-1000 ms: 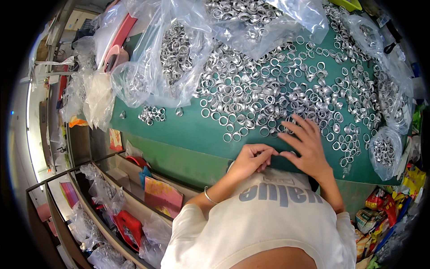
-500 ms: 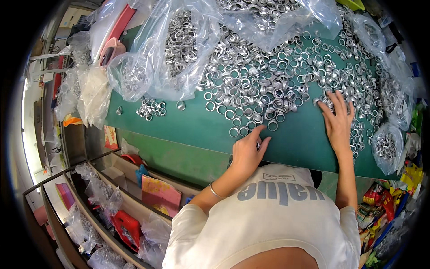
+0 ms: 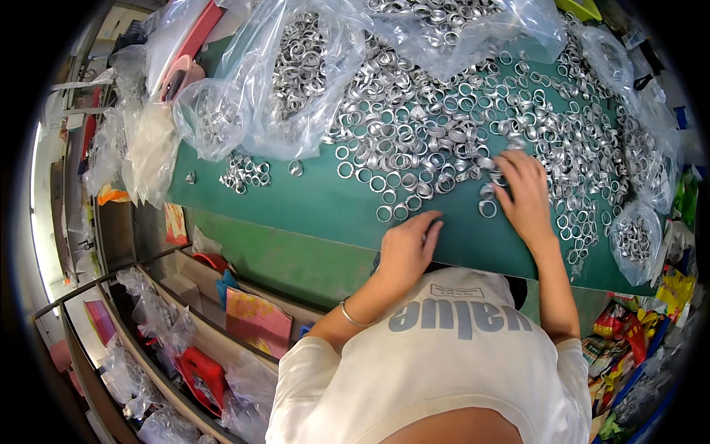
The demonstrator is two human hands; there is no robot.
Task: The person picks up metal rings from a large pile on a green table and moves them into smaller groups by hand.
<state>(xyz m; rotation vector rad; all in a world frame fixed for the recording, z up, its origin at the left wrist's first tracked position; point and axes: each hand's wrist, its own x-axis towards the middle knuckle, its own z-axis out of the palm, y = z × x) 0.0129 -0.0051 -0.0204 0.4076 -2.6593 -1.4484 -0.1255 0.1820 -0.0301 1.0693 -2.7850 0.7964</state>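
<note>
Many silver metal rings (image 3: 414,140) lie in a loose spread over the green tabletop (image 3: 296,211). My right hand (image 3: 526,194) rests low over the table, fingers stretched and thumb apart, against the right end of the middle group. A couple of rings (image 3: 487,201) lie just left of its thumb. Close to the table's near edge is my left hand (image 3: 408,248), its fingers curled and the thumb near the index finger. Whatever sits inside that curl is hidden. A few single rings (image 3: 392,213) lie just beyond it.
Clear plastic bags of rings (image 3: 296,81) stand along the back, and a smaller bag (image 3: 634,240) lies at the right. A small ring pile (image 3: 245,172) sits at the left. Below the left edge are shelves with a red plastic holder (image 3: 203,377).
My right hand has swept left from the right-hand rings toward the middle group, and rings now lie by its thumb. My left hand has barely moved; its thumb and index finger are closer together.
</note>
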